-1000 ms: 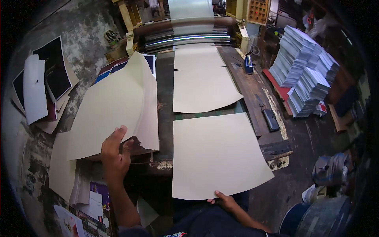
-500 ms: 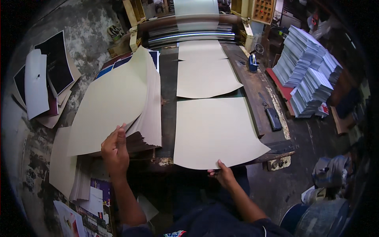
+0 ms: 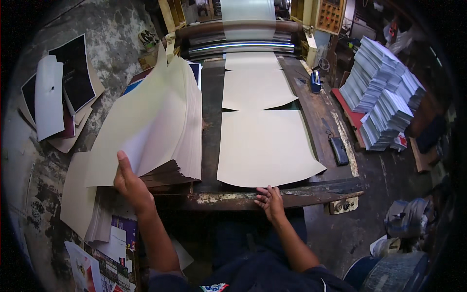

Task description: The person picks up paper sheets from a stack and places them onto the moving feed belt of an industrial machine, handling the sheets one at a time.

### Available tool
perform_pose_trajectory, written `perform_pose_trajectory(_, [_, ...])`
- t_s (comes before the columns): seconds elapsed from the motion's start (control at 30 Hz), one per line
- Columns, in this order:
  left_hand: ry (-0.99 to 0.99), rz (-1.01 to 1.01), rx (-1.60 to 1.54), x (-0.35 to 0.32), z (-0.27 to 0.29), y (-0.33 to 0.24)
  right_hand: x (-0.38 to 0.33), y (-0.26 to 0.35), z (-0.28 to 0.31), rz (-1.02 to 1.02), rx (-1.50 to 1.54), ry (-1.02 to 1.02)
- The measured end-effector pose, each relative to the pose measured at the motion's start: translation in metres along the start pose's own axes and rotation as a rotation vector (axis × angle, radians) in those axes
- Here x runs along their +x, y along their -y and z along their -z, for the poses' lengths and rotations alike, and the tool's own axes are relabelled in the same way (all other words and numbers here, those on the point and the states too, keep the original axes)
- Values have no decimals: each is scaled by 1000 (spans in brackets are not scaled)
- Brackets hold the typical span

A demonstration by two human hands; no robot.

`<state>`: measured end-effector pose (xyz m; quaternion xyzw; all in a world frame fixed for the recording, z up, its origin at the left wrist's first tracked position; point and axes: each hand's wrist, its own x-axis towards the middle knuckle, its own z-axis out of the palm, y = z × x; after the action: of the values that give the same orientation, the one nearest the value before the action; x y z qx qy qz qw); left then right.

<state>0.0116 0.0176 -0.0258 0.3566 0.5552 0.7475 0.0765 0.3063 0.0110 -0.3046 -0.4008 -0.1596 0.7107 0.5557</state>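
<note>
On the worktop, your right hand, fingers loosely spread, has released the large cream paper sheet; your left hand now pinches a lifted top sheet.

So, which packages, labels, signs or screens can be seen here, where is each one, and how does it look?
Control panel: top, right of the rollers; yellowish box with rows of small buttons.
Printed posters: far left, on the mottled surface; black and white sheets, overlapping.
Colourful prints: bottom left, below the left hand; blue, red and white pictures.
Stacked printed bundles: right side; pale, layered piles.
No screen shows.
</note>
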Motion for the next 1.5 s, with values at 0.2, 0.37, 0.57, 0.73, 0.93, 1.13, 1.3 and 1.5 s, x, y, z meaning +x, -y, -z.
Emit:
perform_pose_trajectory(0.2, [437,-453,244,-32,10,-10,-24,46,-25,-25,114,-62])
perform_pose_trajectory(0.37, [934,-604,46,-40,13,-26,-73,107,-72,181,158,663])
perform_pose_trajectory(0.57, [1086,-788,288,-52,14,-29,-74,88,-25,54,-181,257])
perform_pose_trajectory(0.73, [713,-803,407,-17,22,-10,-91,30,21,-178,-116,94])
perform_pose_trajectory(0.93, [676,-585,678,0,26,11,-118,-22,65,-214,-330,92])
perform_pose_trajectory(1.13, [574,-626,669,-1,28,29,-144,-28,63,-284,-359,124])
perform_pose_trajectory(1.3, [581,-538,648,-3,26,21,-148,-26,56,-202,-420,138])
perform_pose_trajectory(1.5, [431,-434,551,-5,17,24,-138,-20,46,-236,-313,98])
